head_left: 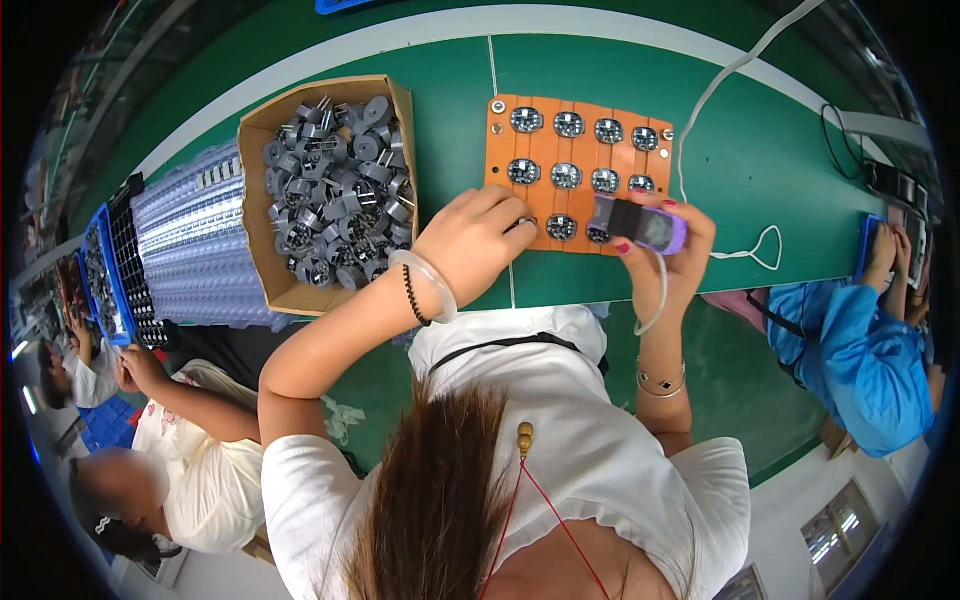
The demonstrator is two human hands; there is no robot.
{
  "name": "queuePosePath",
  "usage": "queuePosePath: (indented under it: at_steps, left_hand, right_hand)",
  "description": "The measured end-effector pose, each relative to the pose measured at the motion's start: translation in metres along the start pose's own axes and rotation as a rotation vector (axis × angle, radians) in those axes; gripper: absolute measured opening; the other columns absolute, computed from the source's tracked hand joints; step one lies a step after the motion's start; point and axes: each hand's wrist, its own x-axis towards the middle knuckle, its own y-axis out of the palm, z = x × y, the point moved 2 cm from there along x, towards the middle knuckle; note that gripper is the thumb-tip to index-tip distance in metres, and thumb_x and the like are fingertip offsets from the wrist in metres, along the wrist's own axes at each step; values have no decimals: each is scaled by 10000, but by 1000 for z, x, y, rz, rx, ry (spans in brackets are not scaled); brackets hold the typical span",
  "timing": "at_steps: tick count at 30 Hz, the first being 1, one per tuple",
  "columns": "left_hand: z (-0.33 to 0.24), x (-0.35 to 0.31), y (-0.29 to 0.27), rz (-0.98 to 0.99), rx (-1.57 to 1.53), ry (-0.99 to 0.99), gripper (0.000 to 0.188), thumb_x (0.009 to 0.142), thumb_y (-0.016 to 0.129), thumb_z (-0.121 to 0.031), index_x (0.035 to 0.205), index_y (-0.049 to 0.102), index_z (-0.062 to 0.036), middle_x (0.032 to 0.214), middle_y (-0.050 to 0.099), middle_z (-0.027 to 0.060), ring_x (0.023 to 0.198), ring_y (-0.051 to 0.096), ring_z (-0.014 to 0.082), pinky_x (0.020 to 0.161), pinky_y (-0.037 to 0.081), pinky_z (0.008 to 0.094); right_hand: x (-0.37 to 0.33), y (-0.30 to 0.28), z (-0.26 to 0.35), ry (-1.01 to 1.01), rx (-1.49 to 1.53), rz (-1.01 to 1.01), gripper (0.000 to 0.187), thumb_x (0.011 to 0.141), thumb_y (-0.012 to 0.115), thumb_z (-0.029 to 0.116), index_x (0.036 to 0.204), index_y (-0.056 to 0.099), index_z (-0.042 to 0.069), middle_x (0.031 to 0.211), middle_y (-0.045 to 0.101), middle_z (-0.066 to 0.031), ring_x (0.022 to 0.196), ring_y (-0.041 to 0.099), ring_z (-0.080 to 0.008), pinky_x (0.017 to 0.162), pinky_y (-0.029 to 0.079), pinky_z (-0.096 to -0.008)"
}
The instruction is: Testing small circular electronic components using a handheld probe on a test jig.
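An orange fixture board (545,197) lies on the green table in front of me, with rows of round, shiny dark parts (566,176) set in it. My left hand (478,240) is at the board's lower left corner, fingers curled together over a part there; what lies between the fingertips is mostly hidden. In my right hand (682,240) is a purple-and-black handheld device (640,224) with a white cable. Its front end hangs over the lower right of the board, covering some parts.
Left of the board, a cardboard box (256,215) holds many grey round plugs with metal prongs (350,190). Beyond it are stacked translucent trays (195,240) and a blue crate (110,280). White cable (765,250) crosses the table at right. Co-workers sit on both sides.
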Motion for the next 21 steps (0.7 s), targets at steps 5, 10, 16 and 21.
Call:
queuePosePath:
  at_steps: [5,10,16,21]
  left_hand:
    - [-7,11,-1,-33,71,-46,152,685,599,-142,822,585,-77,930,572,49,923,539,216,777,435,325]
    - [-16,24,3,-88,48,3,156,672,597,-164,813,594,-96,913,573,32,898,537,199,757,418,305]
    - [-15,28,9,-49,28,98,121,673,639,-125,789,615,-100,902,581,27,859,553,186,751,431,309]
    - [-16,29,10,-147,-144,67,147,669,669,-103,796,604,-64,914,586,43,823,574,216,710,468,327]
  right_hand:
    - [1,-9,-3,-17,-37,72,512,731,731,-17,1130,416,52,1087,576,-156,1032,568,-230,858,507,-332]
    - [-2,-12,-5,-11,-101,165,472,718,728,-43,1105,470,35,1082,583,-169,1029,568,-228,857,503,-329]
    - [-4,-16,-6,-10,-216,214,453,710,738,-43,1085,492,25,1096,579,-176,1025,575,-239,868,497,-335]
    - [-5,-10,-8,-62,-166,271,464,703,742,-51,1085,488,19,1101,573,-186,1029,584,-256,867,502,-342]
